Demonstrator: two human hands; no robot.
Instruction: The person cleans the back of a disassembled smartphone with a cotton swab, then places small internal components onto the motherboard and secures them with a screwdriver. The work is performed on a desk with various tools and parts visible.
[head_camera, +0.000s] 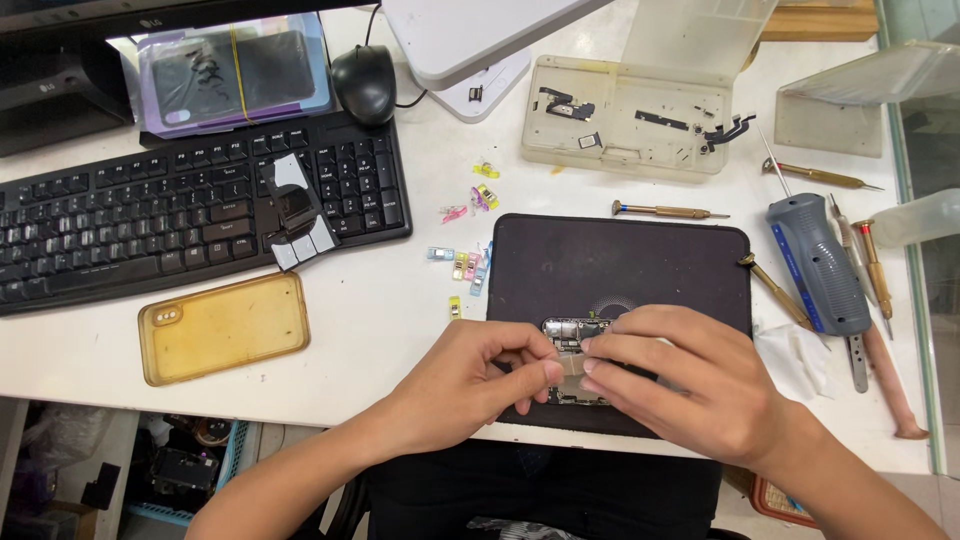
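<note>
Carefully, both hands work a small translucent strip (572, 366) over an opened phone body (577, 335) on the near edge of the black work mat (620, 265). Left hand (470, 385) pinches the strip's left end between thumb and forefinger; right hand (680, 385) presses its fingertips (590, 368) together on the right end. Keeping the strip flat and evenly tensioned seems wise. Coloured clips (468, 262) lie just left of the mat, screwdrivers (665, 211) far and right.

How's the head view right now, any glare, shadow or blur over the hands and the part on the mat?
Head view: even, bright light, soft shadows only. Left hand and right hand are sharp, but fingers hide most of the small part on the black mat. Mild glare at the right edge, on the glass panel.
</note>
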